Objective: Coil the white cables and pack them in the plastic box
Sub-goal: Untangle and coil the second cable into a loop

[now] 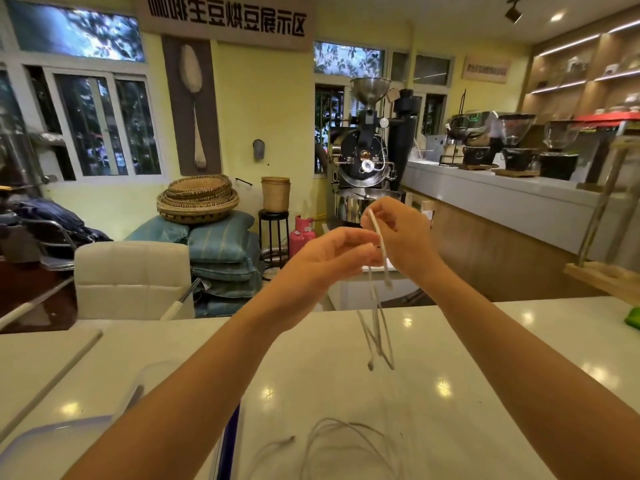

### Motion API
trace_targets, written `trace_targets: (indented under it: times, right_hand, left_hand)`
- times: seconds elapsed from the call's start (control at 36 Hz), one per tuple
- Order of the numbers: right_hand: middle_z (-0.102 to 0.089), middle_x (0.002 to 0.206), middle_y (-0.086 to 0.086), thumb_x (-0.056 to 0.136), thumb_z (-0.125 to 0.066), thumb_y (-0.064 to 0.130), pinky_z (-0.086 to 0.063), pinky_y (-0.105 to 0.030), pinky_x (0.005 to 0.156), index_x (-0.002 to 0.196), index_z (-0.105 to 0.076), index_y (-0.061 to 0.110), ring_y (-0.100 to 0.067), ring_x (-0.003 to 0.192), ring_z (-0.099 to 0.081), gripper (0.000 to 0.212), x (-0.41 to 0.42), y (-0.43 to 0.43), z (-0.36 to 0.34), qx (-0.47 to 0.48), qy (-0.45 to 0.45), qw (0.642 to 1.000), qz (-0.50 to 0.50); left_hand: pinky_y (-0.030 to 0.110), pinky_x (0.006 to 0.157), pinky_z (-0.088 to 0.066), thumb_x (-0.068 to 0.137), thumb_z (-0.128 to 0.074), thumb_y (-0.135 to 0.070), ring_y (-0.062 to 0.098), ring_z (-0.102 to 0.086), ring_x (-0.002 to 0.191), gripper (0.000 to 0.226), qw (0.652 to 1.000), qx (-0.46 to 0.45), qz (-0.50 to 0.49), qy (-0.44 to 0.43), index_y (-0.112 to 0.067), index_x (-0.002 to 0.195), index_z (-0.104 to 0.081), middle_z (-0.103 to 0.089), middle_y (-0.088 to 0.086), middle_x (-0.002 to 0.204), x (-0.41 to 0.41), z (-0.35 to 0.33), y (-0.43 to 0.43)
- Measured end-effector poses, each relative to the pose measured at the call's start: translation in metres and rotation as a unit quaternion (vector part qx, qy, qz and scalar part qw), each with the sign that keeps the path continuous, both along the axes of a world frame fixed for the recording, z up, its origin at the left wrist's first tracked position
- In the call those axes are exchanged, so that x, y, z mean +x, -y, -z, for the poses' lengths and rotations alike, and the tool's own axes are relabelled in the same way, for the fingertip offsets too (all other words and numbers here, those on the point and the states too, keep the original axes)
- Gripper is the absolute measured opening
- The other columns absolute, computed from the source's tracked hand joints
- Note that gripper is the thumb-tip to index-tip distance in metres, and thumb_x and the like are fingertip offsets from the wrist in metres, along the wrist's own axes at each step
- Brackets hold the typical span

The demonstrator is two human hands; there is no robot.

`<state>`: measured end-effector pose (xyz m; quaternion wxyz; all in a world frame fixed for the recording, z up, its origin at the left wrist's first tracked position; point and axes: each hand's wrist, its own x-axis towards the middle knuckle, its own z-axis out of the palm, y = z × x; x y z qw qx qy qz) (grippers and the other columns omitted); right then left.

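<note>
at the six o'clock edge of a glossy white counter [450,341], a loose white cable [332,441] lies in slack loops, one plug end trailing toward seven o'clock. just beside it at eight o'clock sits the clear plastic box [145,386], its blue-trimmed lid [45,441] at the lower left corner; the person's left forearm crosses over both and hides much of them. a green object [633,318] shows at the counter's three o'clock edge.

raised above the counter at centre frame, the left hand [332,258] and right hand [405,237] meet around a second white cable [377,327]. the left hand's fingers are curled and pinch the cord where the two hands touch; the right hand's fingertips pinch it slightly higher, a short end sticking up at twelve o'clock from that grip. below the hands the folded strands hang free, blurred, their plugs dangling clear of the counter.

beyond, at nine o'clock, a cream padded chair [133,277] stands before stacked blue sacks [225,251] topped with woven baskets [199,199]. at twelve o'clock a black coffee roaster [367,157] stands partly behind the hands, with a pink gas cylinder [303,235] near it. grinders [516,140] line a grey bar at two o'clock.
</note>
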<state>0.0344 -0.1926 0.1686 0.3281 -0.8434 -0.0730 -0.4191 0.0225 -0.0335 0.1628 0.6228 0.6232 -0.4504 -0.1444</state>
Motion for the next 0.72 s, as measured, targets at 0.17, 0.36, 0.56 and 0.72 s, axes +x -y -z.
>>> trace_targets:
  times: [0.17,0.36,0.56,0.72]
  right_hand:
    - [-0.056,0.068,0.014,0.087,-0.053,0.008,-0.047,-0.022,0.07,0.083,-0.063,0.007,-0.001,0.069,-0.056,0.01,0.001,-0.001,0.001,0.043,0.013,0.999,-0.022]
    - [-0.064,0.073,0.001,0.087,-0.052,0.006,-0.052,-0.013,0.061,0.079,-0.061,0.013,-0.003,0.064,-0.062,0.014,-0.007,-0.008,0.001,0.177,-0.045,0.97,-0.16]
    - [-0.058,0.062,-0.003,0.095,-0.03,0.026,-0.043,-0.005,0.045,0.069,-0.057,0.024,-0.013,0.06,-0.057,0.037,-0.004,-0.047,0.018,0.372,-0.068,0.882,-0.28]
    - [-0.057,0.069,-0.006,0.091,-0.045,0.007,-0.055,-0.022,0.06,0.094,-0.059,0.007,-0.012,0.059,-0.061,0.015,-0.004,-0.057,0.041,0.386,-0.272,0.811,-0.347]
  left_hand:
    - [0.021,0.077,-0.053,0.079,-0.058,-0.007,0.009,-0.064,0.075,0.025,0.998,-0.022,0.002,-0.053,-0.015,0.101,-0.051,-0.064,0.0,0.078,-0.006,0.0,0.01]
    - [0.02,0.06,-0.045,0.094,-0.037,-0.011,0.008,-0.048,0.054,0.026,0.999,-0.009,0.026,-0.03,-0.015,0.08,-0.059,-0.051,-0.007,0.052,-0.015,-0.006,0.019]
    - [0.01,0.046,-0.036,0.095,-0.034,-0.012,0.0,-0.042,0.045,0.031,0.997,-0.069,-0.022,0.01,-0.015,0.072,-0.054,-0.047,-0.013,0.044,-0.006,-0.032,0.032]
    - [0.021,0.053,-0.033,0.095,-0.034,-0.01,0.01,-0.038,0.051,0.027,0.992,-0.077,-0.083,0.06,-0.014,0.073,-0.049,-0.047,-0.01,0.046,0.015,-0.051,0.025]
